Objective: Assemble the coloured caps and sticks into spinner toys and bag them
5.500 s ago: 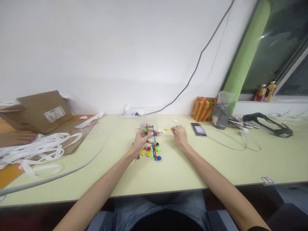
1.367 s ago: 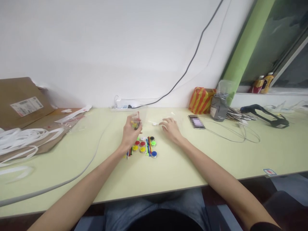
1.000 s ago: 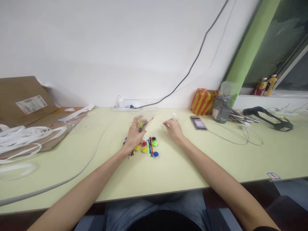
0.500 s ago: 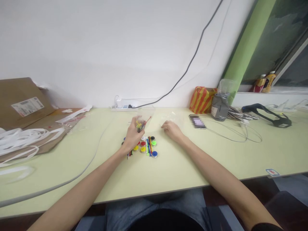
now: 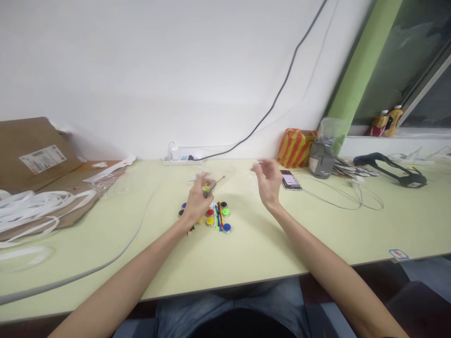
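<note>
Your left hand point(image 5: 198, 203) pinches a small bunch of coloured pieces point(image 5: 209, 189) at the far side of the round discs point(image 5: 210, 221) on the bench point(image 5: 260, 249). Your right hand point(image 5: 269, 183), just left of the phone point(image 5: 289, 180), has curled fingers; can't tell whether they pinch anything.

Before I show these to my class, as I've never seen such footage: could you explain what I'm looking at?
There is no machine: you see a person's bare left hand and right hand, through a head-worn camera looking forward and down. On the table lie round coloured pieces, thin coloured sticks and a phone; a cardboard box is at far left. The left hand holds small pieces, with a red stick poking out. The right hand is raised near the phone; whether it holds anything is unclear.
</note>
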Demonstrator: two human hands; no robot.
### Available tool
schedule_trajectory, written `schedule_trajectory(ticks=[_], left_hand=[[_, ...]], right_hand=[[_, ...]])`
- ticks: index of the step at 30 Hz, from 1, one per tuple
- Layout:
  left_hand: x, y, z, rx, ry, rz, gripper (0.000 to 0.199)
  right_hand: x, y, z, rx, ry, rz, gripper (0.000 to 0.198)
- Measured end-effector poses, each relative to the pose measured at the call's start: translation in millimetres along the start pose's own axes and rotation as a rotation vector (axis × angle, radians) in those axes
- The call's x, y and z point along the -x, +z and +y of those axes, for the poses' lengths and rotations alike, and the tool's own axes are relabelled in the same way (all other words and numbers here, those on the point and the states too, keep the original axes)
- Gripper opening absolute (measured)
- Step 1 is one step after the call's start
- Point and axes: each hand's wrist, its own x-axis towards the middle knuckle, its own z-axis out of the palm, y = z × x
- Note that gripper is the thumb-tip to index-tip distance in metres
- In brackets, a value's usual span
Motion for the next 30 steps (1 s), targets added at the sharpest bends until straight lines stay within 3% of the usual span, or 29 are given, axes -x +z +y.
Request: schedule_trajectory(ticks=[7,13,17,20,26,30], left_hand=[[-1.4,-5.2,-0.8,-0.167,0.017,-0.056,0.076],[-1.2,-2.8,-5.2,-0.146,0.119,-0.124,0.077],[0.5,0.6,-9.5,-0.146,0.128,-0.178,0.08],[0.7,0.2,-8.6,-0.163,0.152,-0.175,0.08],[1.0,-0.3,-2.6,-0.183,0.167,-0.162,0.079],[2.8,2.3,2.1,-0.185,0.156,-0.166,0.079]], right_hand=[[4.0,4.4,-23.3,-0.218,0.106,-0.007,0.021],[5.6,5.2,-33.4,-0.285,0.301,-0.317,0.029],[7.8,5.7,-40.0,-0.299,0.286,-0.445,0.032],[7.5,4.3,-44.9,-0.33,0.291,-0.475,0.032],[3.7,0.4,-45.3,-0.405,0.446,-0.52,0.033],[3.5,3.1,-46.1,-0.338,0.413,-0.522,0.032]])
